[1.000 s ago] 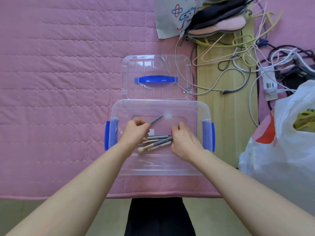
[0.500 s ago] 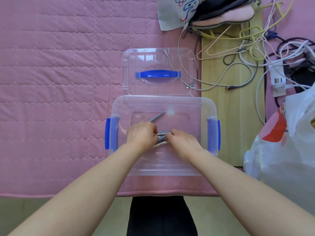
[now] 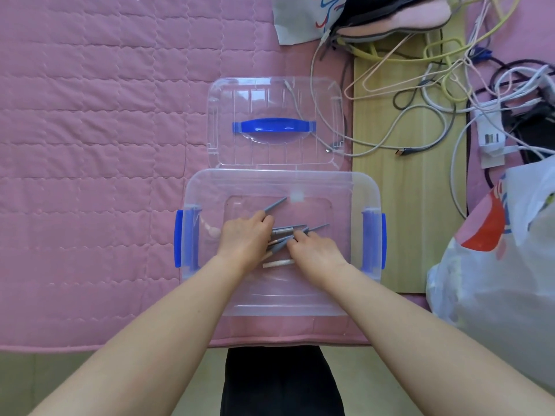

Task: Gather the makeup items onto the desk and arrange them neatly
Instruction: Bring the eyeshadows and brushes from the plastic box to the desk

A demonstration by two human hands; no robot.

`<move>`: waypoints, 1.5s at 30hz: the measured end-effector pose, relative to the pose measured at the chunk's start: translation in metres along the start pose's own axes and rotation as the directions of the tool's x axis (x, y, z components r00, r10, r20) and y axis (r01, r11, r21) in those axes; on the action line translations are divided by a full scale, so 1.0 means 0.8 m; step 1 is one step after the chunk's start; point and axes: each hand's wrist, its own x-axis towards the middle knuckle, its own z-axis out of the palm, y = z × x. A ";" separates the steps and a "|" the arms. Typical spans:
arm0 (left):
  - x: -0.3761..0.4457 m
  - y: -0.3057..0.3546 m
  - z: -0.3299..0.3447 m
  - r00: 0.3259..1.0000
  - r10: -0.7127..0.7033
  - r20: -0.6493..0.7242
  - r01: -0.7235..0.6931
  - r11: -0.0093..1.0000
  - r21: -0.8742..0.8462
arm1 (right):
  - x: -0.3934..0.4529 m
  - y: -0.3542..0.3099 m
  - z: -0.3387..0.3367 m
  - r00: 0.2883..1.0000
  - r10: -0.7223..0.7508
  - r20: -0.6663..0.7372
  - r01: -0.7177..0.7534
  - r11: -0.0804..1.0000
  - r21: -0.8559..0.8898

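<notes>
The left hand (image 3: 244, 241) lies palm down inside the clear storage box (image 3: 279, 181), its fingers curled together over the left ends of a bunch of makeup brushes (image 3: 285, 235). One grey-handled brush (image 3: 274, 204) sticks out from under its knuckles toward one o'clock, so that one looks gripped, though the fingertips are hidden and I cannot tell how tightly. At three o'clock from it, almost touching, the right hand (image 3: 315, 250) rests with its fingers (image 3: 297, 235) drawn together on the middle of the bunch, pinching or steadying the handles; whether it is truly clamped I cannot tell.

The brushes lie on the box floor between the two hands, roughly parallel, their thin tips fanning toward two o'clock. A pale stick-shaped item (image 3: 278, 263) lies apart at six o'clock from the bunch, just under both wrists and touched by neither hand.

These look light, stiff and slim, with smooth handles that will likely roll and slide against each other. The bristle heads are soft and best left alone. Gathering the handles near mid-length, all at once in one fist, seems the safest hold.

Further out, the box sits on a pink quilted mat (image 3: 90, 145). Its lid (image 3: 274, 94), with a blue handle, lies flat at twelve o'clock, touching the box rim. A tangle of cables (image 3: 435, 85) sprawls at two o'clock, and a plastic bag (image 3: 510, 250) slumps at three o'clock.
</notes>
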 end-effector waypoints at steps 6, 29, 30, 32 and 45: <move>0.008 0.006 -0.001 0.998 -0.042 0.048 0.042 0.999 0.003 | 0.005 0.005 0.002 1.000 0.029 -0.002 -0.029 0.999 0.023; -0.049 -0.001 -0.062 0.896 -0.368 0.248 0.379 0.345 -0.858 | -0.053 0.004 -0.064 0.988 0.122 -0.094 -0.065 0.884 0.463; -0.058 0.001 -0.070 0.893 -0.375 0.249 0.374 0.313 -0.873 | -0.061 0.002 -0.072 0.986 0.140 -0.094 -0.076 0.867 0.493; -0.078 0.006 -0.087 0.884 -0.400 0.243 0.367 0.268 -0.891 | -0.078 -0.003 -0.086 0.979 0.177 -0.104 -0.092 0.831 0.549; -0.232 0.063 -0.189 0.701 -0.704 0.109 0.230 0.079 -0.970 | -0.221 -0.071 -0.190 0.968 0.109 -0.224 0.052 0.792 0.609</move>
